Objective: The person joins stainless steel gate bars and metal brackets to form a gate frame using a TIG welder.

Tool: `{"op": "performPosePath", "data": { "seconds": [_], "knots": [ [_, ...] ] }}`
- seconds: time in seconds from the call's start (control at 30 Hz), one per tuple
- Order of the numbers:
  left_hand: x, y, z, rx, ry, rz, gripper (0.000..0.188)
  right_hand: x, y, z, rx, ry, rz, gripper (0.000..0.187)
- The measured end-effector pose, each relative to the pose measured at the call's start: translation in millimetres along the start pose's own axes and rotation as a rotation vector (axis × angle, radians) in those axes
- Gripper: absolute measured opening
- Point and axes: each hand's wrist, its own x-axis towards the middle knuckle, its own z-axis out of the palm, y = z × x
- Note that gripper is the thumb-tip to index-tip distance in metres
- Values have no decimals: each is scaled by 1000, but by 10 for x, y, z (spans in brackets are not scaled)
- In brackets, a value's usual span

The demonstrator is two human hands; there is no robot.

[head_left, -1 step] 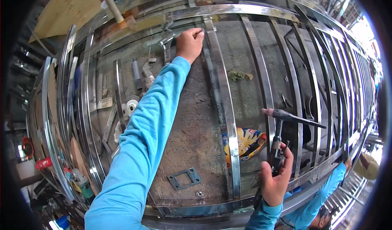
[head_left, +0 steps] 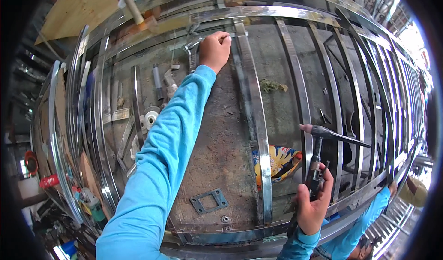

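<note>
My left hand [head_left: 215, 50] reaches far across the metal frame, its fingers curled closed beside the upper end of a flat metal bar [head_left: 251, 84]. What they hold, if anything, is hidden. Nearer me, on the right, my right hand [head_left: 314, 207] grips a TIG welding torch [head_left: 316, 167] by its dark handle. The torch head lies crosswise over the bars, its pink nozzle [head_left: 306, 128] pointing left and its long black cap pointing right. A blue-grey square plate [head_left: 208, 201] with a cut-out centre rests on the brown surface between my arms.
Parallel metal bars [head_left: 295, 70] run across the right side. Below them lie a crumpled cloth [head_left: 273, 85] and a colourful printed fabric [head_left: 277, 163]. Loose tools and a grinding disc [head_left: 151, 118] sit left of my arm. Another person's blue sleeve [head_left: 369, 214] rests at the lower right.
The view has shifted slightly. Both hands keep nearly the same pose, with the torch still in my right hand.
</note>
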Motion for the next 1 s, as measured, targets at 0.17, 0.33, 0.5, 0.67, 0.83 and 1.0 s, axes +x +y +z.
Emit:
{"op": "performPosePath", "data": {
  "seconds": [0.17,0.33,0.5,0.67,0.83,1.0],
  "knots": [
    [91,-108,-1006,501,308,22,25,-112,-117,-132,67,40,41,66],
    [-16,-722,-1481,745,-27,-212,25,-147,-169,-159,57,29,-26,64],
    [-22,-775,-1544,609,-15,-181,20,-217,-369,-378,-16,58,-150,65],
    [-41,-870,-1589,40,-23,-446,24,-342,-862,-626,-77,254,-295,69],
    [-202,-759,-1741,-403,-298,-649,31,-292,-1144,-815,-185,309,-238,65],
    [-187,-629,-2361,-491,-192,-855,30,-91,-1152,-1127,-432,222,-522,74]
  ]
}}
